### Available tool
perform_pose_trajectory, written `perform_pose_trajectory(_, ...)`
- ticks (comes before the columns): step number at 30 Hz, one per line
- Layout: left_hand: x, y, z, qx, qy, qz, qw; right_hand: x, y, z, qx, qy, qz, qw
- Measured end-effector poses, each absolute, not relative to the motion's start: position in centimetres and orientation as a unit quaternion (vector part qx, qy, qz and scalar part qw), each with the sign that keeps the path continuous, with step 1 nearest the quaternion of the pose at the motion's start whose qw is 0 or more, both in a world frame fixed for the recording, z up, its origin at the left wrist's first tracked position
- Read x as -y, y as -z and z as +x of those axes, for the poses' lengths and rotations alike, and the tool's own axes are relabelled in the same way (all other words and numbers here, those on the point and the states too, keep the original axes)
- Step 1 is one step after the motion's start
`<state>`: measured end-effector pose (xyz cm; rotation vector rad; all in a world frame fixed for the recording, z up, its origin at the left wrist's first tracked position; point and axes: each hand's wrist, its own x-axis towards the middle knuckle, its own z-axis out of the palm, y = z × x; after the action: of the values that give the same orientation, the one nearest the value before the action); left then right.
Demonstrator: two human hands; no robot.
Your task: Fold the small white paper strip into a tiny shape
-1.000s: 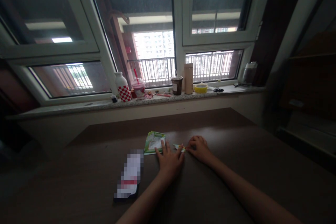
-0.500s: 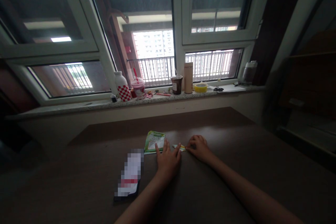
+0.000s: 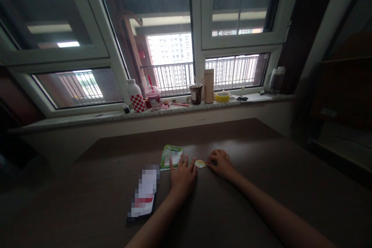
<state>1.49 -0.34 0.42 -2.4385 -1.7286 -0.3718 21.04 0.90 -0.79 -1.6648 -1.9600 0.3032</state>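
My left hand (image 3: 183,176) lies on the brown table with its fingers spread, fingertips over the lower right part of a green and white packet (image 3: 171,156). Just right of its index finger is a small white, yellow and green paper piece (image 3: 200,164). The fingertips of my right hand (image 3: 220,163) are pinched together on the right end of this piece. Left of my left forearm lies a phone (image 3: 145,193), its screen pixelated.
The brown table (image 3: 247,139) stands below a stone windowsill (image 3: 171,111). On the sill are a checkered bottle (image 3: 137,97), a pink drink cup (image 3: 153,97), a dark cup (image 3: 195,94), a beige flask (image 3: 208,86), yellow tape (image 3: 222,97) and black scissors (image 3: 242,99).
My left hand has shifted slightly left, off the small paper piece, so more of that piece shows. My right hand has stayed in place.
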Motion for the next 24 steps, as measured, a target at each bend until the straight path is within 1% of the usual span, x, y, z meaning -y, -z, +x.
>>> perform_pose_trajectory(18, 0.43, -0.11, 1.6, 0.587, 0.151, -0.792, 0.068, -1.02, 1.39, 21.33, 0.729, -0.114, -0.608, 0.293)
perform_pose_trajectory(24, 0.45, -0.01, 1.78, 0.583, 0.161, -0.79, 0.098, -1.08, 1.49, 21.38, 0.726, -0.115, -0.607, 0.302)
